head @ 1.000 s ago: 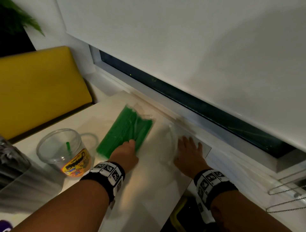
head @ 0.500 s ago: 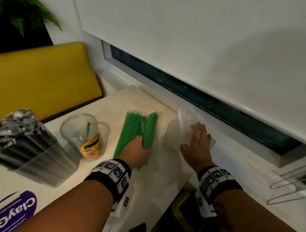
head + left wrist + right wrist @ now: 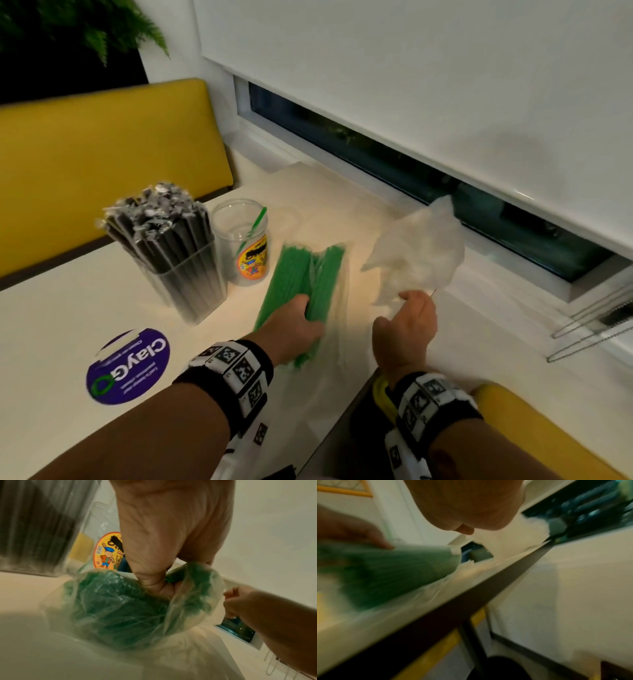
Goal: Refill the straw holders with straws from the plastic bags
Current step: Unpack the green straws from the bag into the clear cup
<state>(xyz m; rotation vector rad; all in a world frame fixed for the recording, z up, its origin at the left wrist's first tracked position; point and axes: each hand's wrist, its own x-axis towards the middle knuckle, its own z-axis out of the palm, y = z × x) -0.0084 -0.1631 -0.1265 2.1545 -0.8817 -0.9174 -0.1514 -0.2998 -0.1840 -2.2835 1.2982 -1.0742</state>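
1. On the table (image 3: 102, 308), my left hand (image 3: 291, 329) is gripping the bag of green straws (image 3: 301, 274).
2. My right hand (image 3: 406, 329) is pinching an empty bag (image 3: 418, 246).
3. I'm judging the cup (image 3: 245, 246) barely filled; the black straw holder (image 3: 171, 253) looks full.

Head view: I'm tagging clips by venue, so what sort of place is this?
Probably a cafe or fast-food seating area: a yellow padded bench at a white table, a clear holder of wrapped black straws, and a bag of green straws.
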